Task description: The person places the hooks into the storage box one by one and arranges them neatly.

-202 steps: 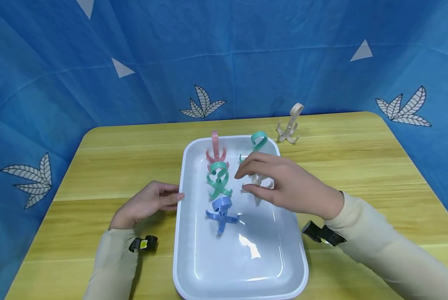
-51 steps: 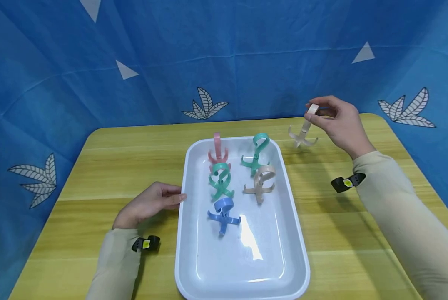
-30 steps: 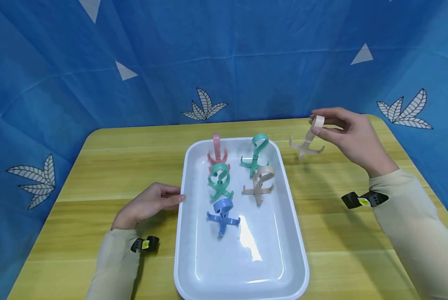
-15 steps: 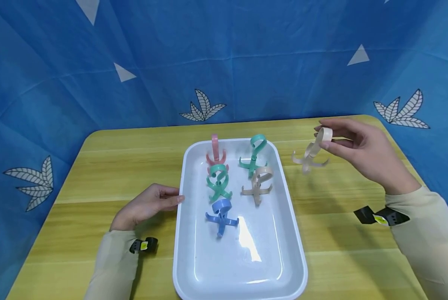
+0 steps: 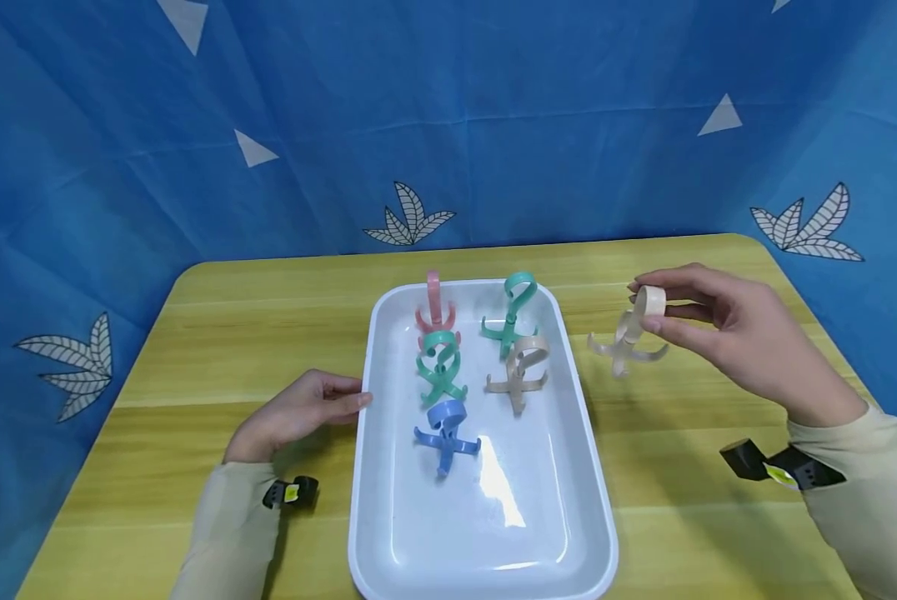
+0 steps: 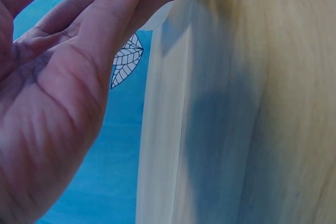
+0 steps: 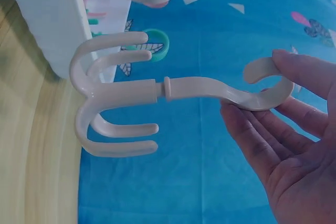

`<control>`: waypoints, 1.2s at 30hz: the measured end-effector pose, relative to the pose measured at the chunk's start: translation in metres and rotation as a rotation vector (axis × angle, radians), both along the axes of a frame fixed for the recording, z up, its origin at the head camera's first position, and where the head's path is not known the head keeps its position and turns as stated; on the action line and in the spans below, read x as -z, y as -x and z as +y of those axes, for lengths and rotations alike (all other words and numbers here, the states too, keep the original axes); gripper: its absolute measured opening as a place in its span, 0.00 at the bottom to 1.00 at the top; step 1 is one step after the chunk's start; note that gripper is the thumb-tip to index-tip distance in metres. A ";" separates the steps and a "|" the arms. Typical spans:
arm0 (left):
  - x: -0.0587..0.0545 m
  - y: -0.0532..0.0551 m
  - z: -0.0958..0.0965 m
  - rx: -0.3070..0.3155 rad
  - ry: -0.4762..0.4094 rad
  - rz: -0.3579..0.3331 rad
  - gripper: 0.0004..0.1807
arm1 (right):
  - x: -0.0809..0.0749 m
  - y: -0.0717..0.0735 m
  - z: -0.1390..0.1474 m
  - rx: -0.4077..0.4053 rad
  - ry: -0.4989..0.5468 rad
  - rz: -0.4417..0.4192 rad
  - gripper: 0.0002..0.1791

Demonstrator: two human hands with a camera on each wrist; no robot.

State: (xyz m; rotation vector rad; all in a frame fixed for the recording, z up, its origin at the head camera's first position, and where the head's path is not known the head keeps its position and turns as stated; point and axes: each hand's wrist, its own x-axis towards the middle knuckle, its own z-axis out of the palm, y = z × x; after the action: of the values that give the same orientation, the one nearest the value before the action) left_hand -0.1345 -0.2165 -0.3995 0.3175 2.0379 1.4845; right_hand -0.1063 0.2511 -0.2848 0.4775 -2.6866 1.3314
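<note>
My right hand point(image 5: 749, 337) pinches the curled top of a beige four-prong hanging hook point(image 5: 624, 337), held over the table just right of the tray. In the right wrist view, thumb and fingers sit on the curved end of this beige hook point(image 7: 194, 87), its prongs pointing away from the palm. My left hand point(image 5: 302, 412) holds the left rim of a white tray point(image 5: 486, 533), thumb on the rim. Inside the tray stand similar hooks: pink point(image 5: 434, 304), green point(image 5: 441, 375) and blue point(image 5: 447, 437) on the left, green point(image 5: 510, 325) and beige point(image 5: 518, 379) on the right.
The tray rests on a light wooden table point(image 5: 253, 333). A blue cloth point(image 5: 306, 125) with white leaf and triangle prints hangs behind the table's back edge. The tray's front half shows bare floor with glare on it.
My right hand was over the beige hook in the tray, then gripped another beige hook from the table's back right. It has brought that hook nearer. My left hand has stayed at the rim.
</note>
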 end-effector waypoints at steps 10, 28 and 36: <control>0.000 -0.001 0.001 -0.008 0.008 -0.007 0.25 | -0.008 -0.023 -0.005 -0.092 -0.126 0.121 0.25; -0.001 0.000 0.001 -0.004 0.012 -0.012 0.26 | -0.020 -0.058 -0.027 -0.245 -0.151 0.197 0.35; -0.001 0.000 0.002 -0.003 0.004 -0.005 0.25 | -0.019 -0.059 -0.034 -0.306 -0.117 0.204 0.36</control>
State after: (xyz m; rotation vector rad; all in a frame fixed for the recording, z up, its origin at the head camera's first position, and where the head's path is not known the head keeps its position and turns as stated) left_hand -0.1344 -0.2149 -0.3985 0.3090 2.0385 1.4814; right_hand -0.0477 0.2173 -0.2662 1.0127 -2.6049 1.1180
